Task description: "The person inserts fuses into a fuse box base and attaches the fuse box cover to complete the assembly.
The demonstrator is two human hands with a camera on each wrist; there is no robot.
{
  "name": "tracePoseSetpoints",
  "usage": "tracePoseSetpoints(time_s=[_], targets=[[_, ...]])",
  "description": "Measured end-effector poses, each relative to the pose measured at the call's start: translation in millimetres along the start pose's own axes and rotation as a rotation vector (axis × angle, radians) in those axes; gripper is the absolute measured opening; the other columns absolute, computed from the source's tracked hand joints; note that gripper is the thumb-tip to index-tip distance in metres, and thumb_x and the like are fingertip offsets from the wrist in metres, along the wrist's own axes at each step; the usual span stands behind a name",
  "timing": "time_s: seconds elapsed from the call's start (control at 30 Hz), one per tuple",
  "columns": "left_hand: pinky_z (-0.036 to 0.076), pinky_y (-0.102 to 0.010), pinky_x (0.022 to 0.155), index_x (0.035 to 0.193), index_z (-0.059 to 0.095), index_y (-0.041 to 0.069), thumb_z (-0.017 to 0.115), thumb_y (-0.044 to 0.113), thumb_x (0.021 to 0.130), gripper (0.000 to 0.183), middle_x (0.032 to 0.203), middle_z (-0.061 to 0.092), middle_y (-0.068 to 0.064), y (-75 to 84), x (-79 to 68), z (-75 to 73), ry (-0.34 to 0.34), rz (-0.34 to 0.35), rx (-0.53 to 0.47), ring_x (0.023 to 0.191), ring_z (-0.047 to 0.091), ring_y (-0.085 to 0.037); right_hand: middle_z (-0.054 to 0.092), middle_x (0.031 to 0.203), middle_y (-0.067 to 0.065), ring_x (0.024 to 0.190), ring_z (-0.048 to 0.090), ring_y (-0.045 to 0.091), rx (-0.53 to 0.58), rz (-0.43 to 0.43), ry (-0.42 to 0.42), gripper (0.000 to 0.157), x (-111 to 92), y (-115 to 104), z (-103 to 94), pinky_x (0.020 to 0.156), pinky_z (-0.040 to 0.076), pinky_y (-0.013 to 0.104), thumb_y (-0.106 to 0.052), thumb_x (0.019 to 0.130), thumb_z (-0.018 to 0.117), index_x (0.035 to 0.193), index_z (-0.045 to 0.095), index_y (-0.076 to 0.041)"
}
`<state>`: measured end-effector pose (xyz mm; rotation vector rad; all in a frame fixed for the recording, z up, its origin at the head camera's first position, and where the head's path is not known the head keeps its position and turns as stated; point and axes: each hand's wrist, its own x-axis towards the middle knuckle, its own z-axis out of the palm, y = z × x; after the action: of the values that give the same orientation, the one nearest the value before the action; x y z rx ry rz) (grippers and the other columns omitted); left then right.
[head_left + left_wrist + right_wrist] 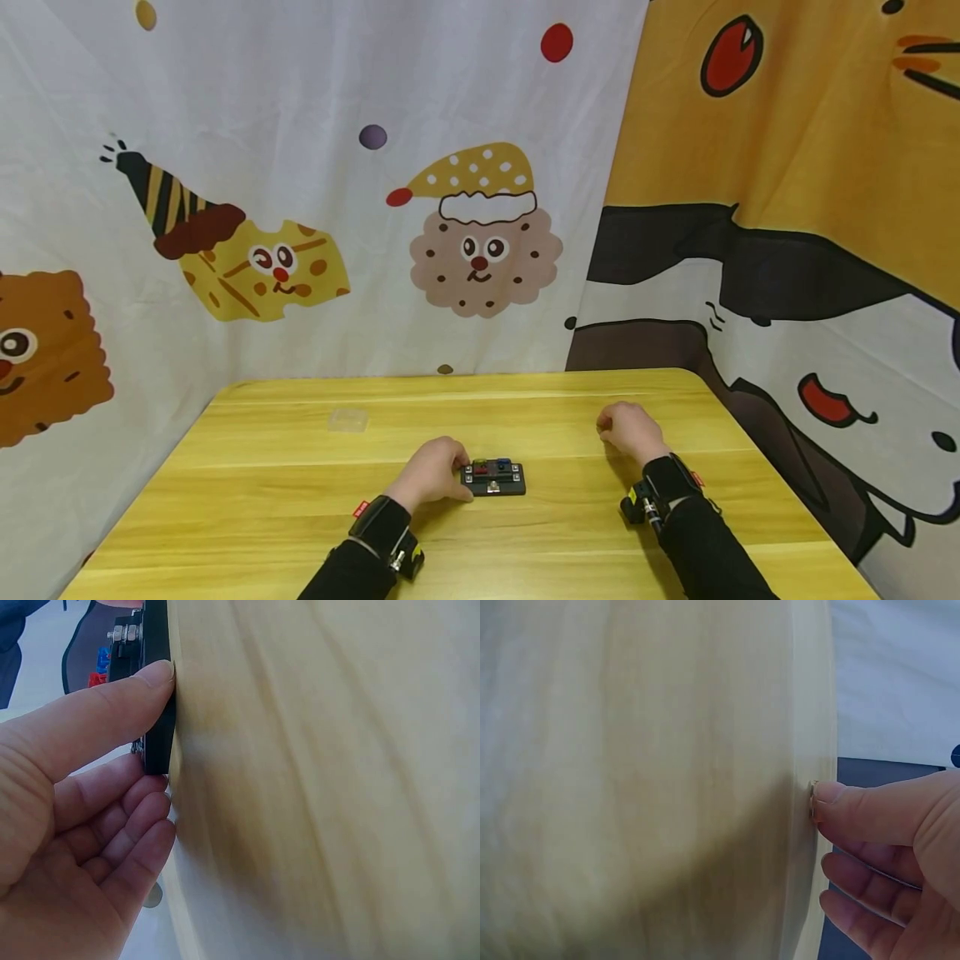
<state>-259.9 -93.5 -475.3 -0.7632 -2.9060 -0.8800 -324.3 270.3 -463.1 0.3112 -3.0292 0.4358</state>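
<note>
A black block [492, 492] lies flat on the wood-grained bench [255, 492], in front of the person and between the two hands. Its long axis runs left to right, roughly parallel to the bench's far edge, with one short end facing the left hand [432, 475] and the other facing the right. Coloured parts point upward, red [481, 468] toward the left end and blue [503, 465] toward the right; silver screws sit near both ends, and a metal terminal [492, 487] stands midway along the near side.

The left hand grasps the block's left end, thumb at the near corner and fingers at the far one.

The right hand [632, 430] is well apart to the right, above the bench, pinching a small coppery piece [813, 804] between thumb and forefinger. In the right wrist view that piece shows as a narrow edge, longest up and down the picture; too little shows to tell which way it points.

A clear shallow tray [348, 420] lies on the bench beyond the block, to the left.
</note>
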Motion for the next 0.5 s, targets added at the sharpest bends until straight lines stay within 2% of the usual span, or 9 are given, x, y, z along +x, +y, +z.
tracePoseSetpoints(time_s=[0.27, 0.5], targets=[[0.048, -0.034, 0.073, 0.092, 0.070, 0.005, 0.095, 0.022, 0.061, 0.043, 0.086, 0.060, 0.001, 0.1, 0.3, -0.1, -0.004, -0.003, -0.005, 0.076, 0.053, -0.014, 0.064, 0.086, 0.002, 0.081, 0.060, 0.023, 0.008, 0.019, 0.006, 0.006, 1.3, 2.4, 2.0, 0.072, 0.050, 0.045, -0.009, 0.084, 0.076, 0.086, 0.071, -0.012], [0.049, -0.033, 0.073, 0.093, 0.071, 0.005, 0.095, 0.022, 0.062, 0.043, 0.086, 0.060, 0.001, -0.9, 0.3, 0.4, -0.004, 0.001, -0.009, 0.077, 0.054, -0.014, 0.061, 0.079, 0.000, 0.075, 0.056, 0.021, 0.013, 0.036, -0.011, 0.009, 2.8, 3.5, 2.9, 0.070, 0.047, 0.042, -0.011, 0.083, 0.077, 0.081, 0.068, -0.013]])
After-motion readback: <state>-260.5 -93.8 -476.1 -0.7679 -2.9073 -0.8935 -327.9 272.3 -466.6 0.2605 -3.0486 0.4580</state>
